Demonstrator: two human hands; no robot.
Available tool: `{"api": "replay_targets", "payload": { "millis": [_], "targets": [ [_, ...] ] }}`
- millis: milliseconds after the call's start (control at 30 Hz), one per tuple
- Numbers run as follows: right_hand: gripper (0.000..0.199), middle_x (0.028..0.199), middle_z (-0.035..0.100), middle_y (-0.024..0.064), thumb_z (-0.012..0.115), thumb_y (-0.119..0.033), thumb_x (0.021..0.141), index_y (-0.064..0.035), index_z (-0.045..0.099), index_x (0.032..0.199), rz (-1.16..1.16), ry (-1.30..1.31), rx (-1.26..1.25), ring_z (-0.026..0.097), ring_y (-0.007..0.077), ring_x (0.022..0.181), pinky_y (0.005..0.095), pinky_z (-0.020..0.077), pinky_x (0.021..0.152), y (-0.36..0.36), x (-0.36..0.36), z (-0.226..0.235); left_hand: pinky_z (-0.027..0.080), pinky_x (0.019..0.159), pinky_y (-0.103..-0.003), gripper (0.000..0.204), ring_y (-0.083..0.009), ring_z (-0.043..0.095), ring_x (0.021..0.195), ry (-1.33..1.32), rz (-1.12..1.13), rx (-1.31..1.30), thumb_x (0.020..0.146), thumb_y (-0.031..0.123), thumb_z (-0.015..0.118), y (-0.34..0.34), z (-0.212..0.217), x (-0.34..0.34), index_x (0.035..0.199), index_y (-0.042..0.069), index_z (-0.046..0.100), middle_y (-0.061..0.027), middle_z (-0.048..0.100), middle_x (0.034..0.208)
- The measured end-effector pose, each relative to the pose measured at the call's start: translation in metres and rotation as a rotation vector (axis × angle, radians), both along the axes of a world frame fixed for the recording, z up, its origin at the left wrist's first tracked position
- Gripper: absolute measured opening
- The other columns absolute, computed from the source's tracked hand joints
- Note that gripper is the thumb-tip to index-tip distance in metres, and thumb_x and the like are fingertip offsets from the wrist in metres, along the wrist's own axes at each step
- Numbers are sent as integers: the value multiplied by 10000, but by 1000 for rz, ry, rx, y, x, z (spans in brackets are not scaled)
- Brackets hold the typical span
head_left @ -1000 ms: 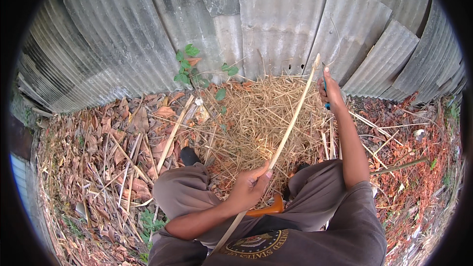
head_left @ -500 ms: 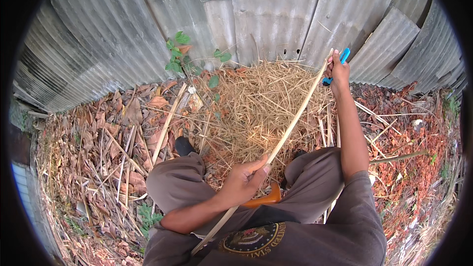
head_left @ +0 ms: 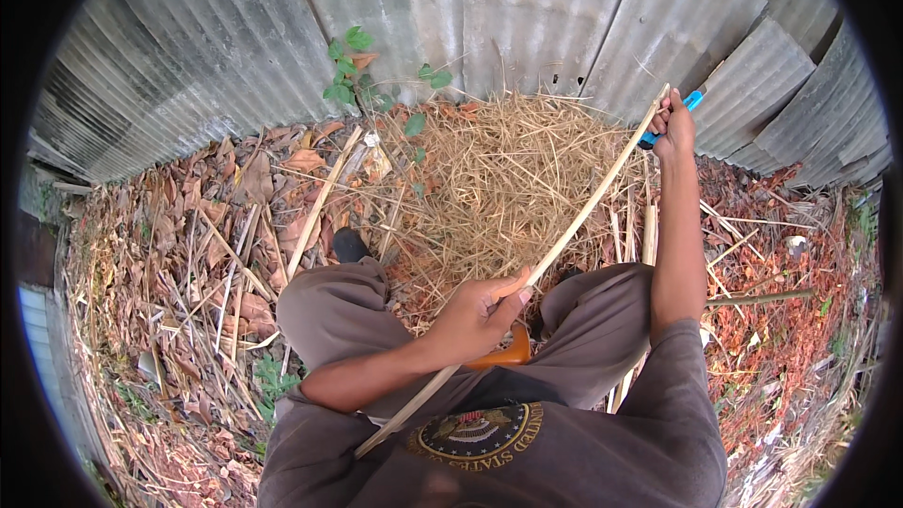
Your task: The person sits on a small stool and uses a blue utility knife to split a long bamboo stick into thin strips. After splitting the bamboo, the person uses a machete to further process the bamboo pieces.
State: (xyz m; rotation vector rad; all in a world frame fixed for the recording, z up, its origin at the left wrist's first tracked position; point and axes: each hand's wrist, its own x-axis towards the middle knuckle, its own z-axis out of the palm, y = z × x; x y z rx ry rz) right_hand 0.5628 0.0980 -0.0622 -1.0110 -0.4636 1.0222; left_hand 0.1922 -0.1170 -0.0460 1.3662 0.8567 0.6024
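A long pale bamboo strip point(head_left: 583, 221) runs slantwise from my lap up to the right. My left hand point(head_left: 482, 309) grips it near its middle, just above my knees. At the strip's far end, my right hand point(head_left: 673, 127) is stretched out and closed on a blue-handled tool point(head_left: 679, 111), most likely a knife, whose blade I cannot see. An orange object point(head_left: 508, 354) peeks out below my left hand. I sit with grey-trousered legs point(head_left: 329, 306) apart.
A heap of dry straw-like shavings point(head_left: 499, 179) lies ahead against a corrugated metal fence point(head_left: 527, 9). More bamboo strips point(head_left: 320, 202) and dead leaves cover the ground to the left. A small green plant point(head_left: 350, 66) grows by the fence. Reddish litter lies right.
My right hand with the blue-handled tool has moved outward along the strip to its far end. The left hand kept its grip near the middle.
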Motion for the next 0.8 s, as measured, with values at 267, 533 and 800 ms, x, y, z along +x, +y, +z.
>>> {"api": "replay_targets", "payload": {
  "millis": [267,533,800],
  "targets": [
    [367,527,355,-33,562,-388,953,-57,549,797,-3,-433,-121,319,81,394,271,281,403,-17,-21,5,341,508,-212,311,-18,375,596,27,91,80,962,72,533,-4,-7,-16,1251,-41,549,47,432,644],
    [415,720,659,200,587,-396,907,3,667,831,-333,-1445,-260,649,372,683,462,498,642,15,-6,-41,365,552,-184,293,-5,393,630,97,115,252,968,90,540,0,-12,-28,1248,9,573,46,490,673],
    [586,874,668,287,675,-481,809,83,646,964,-50,-1380,-820,660,433,859,490,509,766,-12,149,-161,347,495,-187,259,-5,394,564,-33,376,16,956,50,548,-16,-2,-63,1203,-9,602,53,484,637]
  ]
}}
